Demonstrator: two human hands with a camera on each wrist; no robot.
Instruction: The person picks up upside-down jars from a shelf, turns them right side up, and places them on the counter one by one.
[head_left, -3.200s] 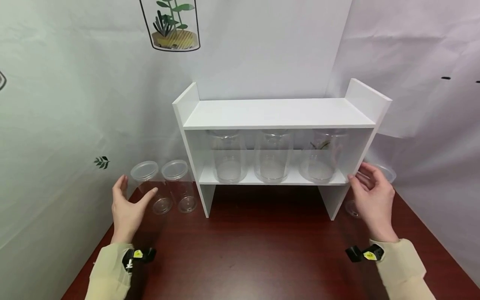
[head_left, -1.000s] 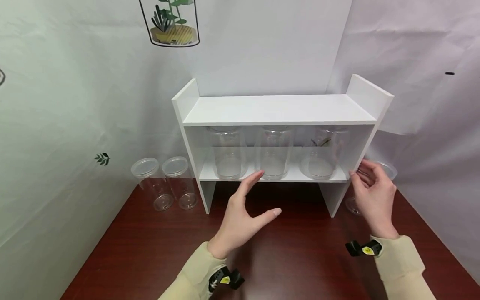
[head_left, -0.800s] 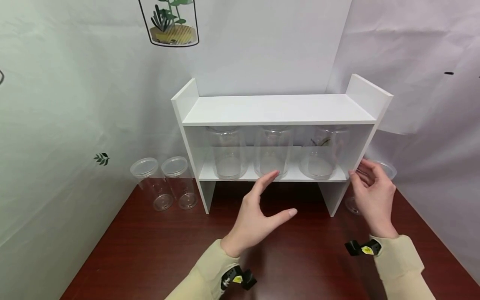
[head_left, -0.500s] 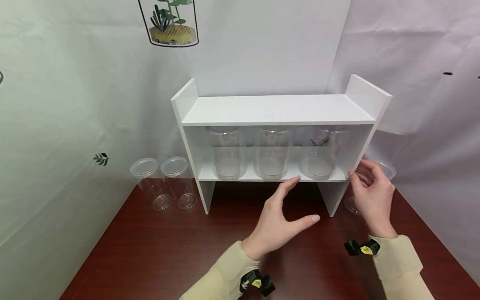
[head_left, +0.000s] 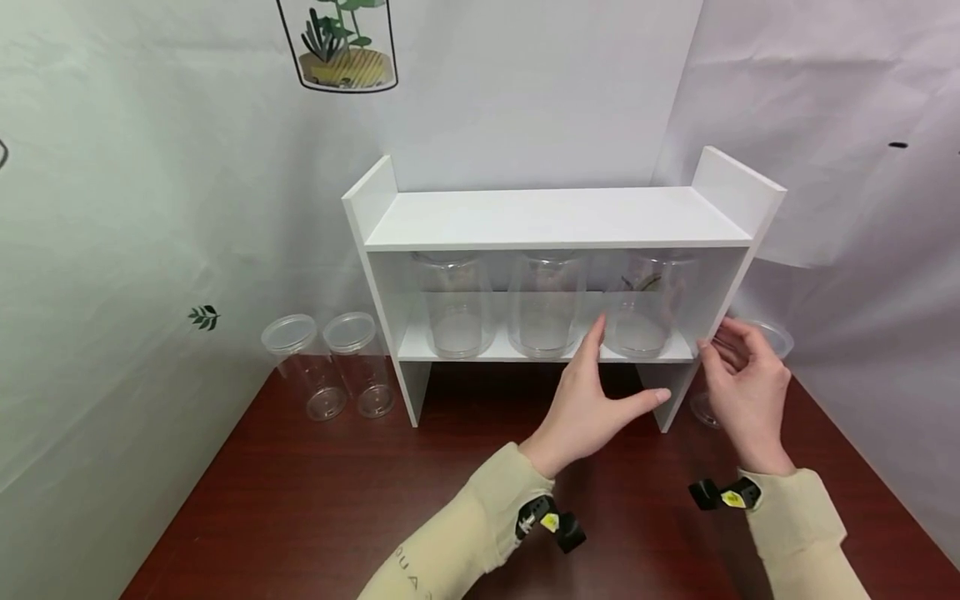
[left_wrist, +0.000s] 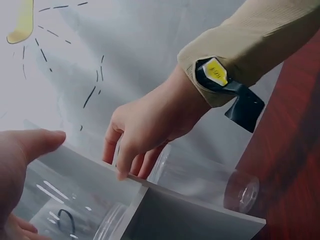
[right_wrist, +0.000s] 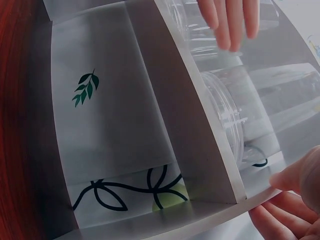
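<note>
A white two-tier shelf (head_left: 555,218) stands on the table, with three clear plastic jars (head_left: 546,304) in a row on its lower board. My left hand (head_left: 581,412) is in front of the rightmost jar (head_left: 636,329), thumb and fingers spread apart and nothing between them. At the shelf's right side panel, my right hand (head_left: 750,392) pinches the edge; in the right wrist view its thumb (right_wrist: 295,177) lies inside the panel and the fingers outside. Partly hidden behind that hand, another clear jar (head_left: 777,340) stands outside the shelf.
Two lidded clear jars (head_left: 352,335) stand side by side on the dark red table (head_left: 300,500), left of the shelf. Pale printed fabric (head_left: 187,208) encloses the back and both sides.
My left hand has travelled rightward from beside the left-hand jars, across the shelf's front, to the rightmost shelf jar. The right hand has kept its grip on the panel.
</note>
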